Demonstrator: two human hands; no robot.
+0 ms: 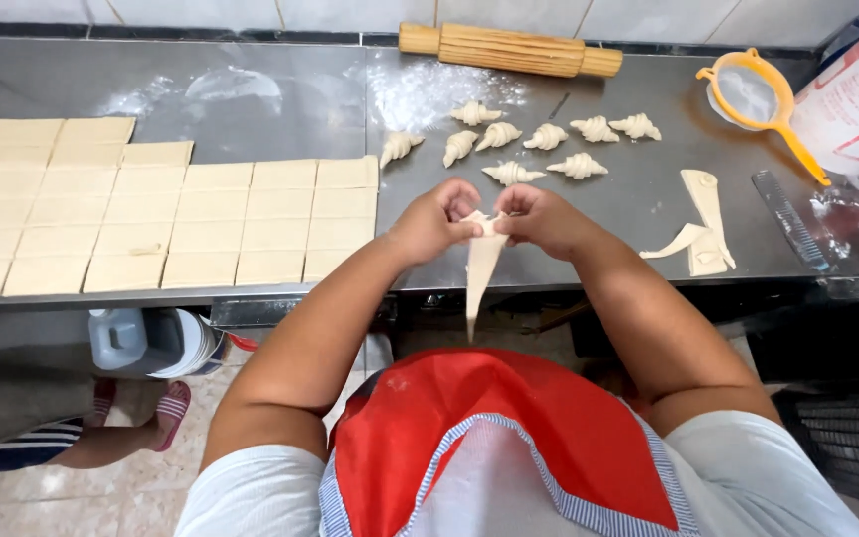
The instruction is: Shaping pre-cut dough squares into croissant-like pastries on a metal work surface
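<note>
A long pale dough triangle (480, 268) hangs point down over the front edge of the steel table (290, 109). My left hand (436, 219) and my right hand (539, 216) pinch its wide top end between fingers and thumbs, close together. Just beyond my hands lie several rolled, crescent-shaped dough pieces (511, 173) on the floured steel. A sheet of dough cut into rectangles (151, 219) covers the left part of the table.
A ribbed wooden rolling pin (509, 50) lies at the back. An orange sieve (753, 94), a large sack (852, 99), a clear ruler (790, 221) and dough offcuts (703, 224) sit to the right. A plastic jug (121, 338) and another person's sandalled feet (166, 413) are on the floor at left.
</note>
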